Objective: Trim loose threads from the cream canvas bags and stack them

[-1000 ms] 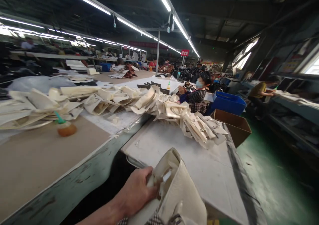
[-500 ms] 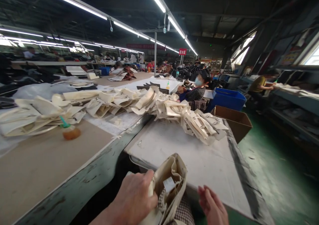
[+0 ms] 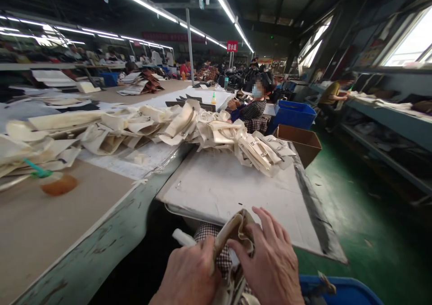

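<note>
A cream fabric bag (image 3: 232,233) stands low in front of me with its mouth upward, its lower part hidden by my hands. My left hand (image 3: 192,273) is closed round its left side. On the right side lies my right hand (image 3: 270,260), its thumb inside the mouth and its fingers reaching over the right edge. A small white tag (image 3: 233,256) shows inside the bag. Beside my left hand a white rod-like end (image 3: 183,237) sticks out; whether that hand holds it I cannot tell. Checked cloth (image 3: 211,231) lies behind and beneath the bag.
Cream bag pieces (image 3: 182,125) are heaped along the white table (image 3: 202,183). On the left bench lies a bottle of amber liquid (image 3: 59,183) with a green nozzle. A blue bin (image 3: 340,289) is low right; a cardboard box (image 3: 299,143) and a seated person (image 3: 254,107) are beyond.
My right hand has moved left from beside the bag onto its right edge, thumb in the mouth. My left hand keeps its hold. The view has turned right, bringing in the low blue bin.
</note>
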Tool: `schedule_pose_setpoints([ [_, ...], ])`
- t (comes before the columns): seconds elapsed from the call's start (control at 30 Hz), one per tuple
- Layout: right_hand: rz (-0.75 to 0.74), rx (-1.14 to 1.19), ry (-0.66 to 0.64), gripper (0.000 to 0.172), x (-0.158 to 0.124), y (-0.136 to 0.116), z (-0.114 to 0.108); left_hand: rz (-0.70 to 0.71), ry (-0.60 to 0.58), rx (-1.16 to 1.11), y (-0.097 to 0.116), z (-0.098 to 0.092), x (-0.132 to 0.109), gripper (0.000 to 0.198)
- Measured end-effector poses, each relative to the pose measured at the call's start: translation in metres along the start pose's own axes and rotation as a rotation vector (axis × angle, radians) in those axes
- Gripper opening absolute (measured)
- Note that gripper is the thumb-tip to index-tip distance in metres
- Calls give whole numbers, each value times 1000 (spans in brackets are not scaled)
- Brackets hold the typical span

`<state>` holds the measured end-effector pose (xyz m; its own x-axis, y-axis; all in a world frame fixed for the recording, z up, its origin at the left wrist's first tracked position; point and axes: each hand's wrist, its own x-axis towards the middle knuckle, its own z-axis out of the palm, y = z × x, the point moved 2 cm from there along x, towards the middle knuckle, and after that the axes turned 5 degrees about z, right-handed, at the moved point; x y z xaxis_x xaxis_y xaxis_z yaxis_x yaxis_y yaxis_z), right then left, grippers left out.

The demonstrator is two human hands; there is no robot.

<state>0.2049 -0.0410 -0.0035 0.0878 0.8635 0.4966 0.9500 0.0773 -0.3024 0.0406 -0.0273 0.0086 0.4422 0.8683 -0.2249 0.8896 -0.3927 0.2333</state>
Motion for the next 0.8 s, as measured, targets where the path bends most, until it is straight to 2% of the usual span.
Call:
schedule_pose_setpoints([
  [0.1,34,-60,-30,23,2,-1,8,-10,-6,20,-1,6,1,26],
  [0.2,3,-34,-66,1,3,-4,15,0,-23,-13,-6,8,1,26],
  [0.33,0,66,-51,18,1,-4,18,-23,-16,-56,-14,7,-3,18],
  [0.5,9,201,29,23,-4,-6,15,-94,19,-55,-23,0,-9,17],
  [0.63,19,327,91,21,-5,-16,13,-160,16,-54,-29,-7,-22,17],
  [0.7,-7,436,66,20,-2,-24,12,-204,-24,-61,-30,-9,-34,18],
  [0.8,-93,604,-54,21,7,-35,10,-257,-81,-82,-28,-11,-55,21],
])
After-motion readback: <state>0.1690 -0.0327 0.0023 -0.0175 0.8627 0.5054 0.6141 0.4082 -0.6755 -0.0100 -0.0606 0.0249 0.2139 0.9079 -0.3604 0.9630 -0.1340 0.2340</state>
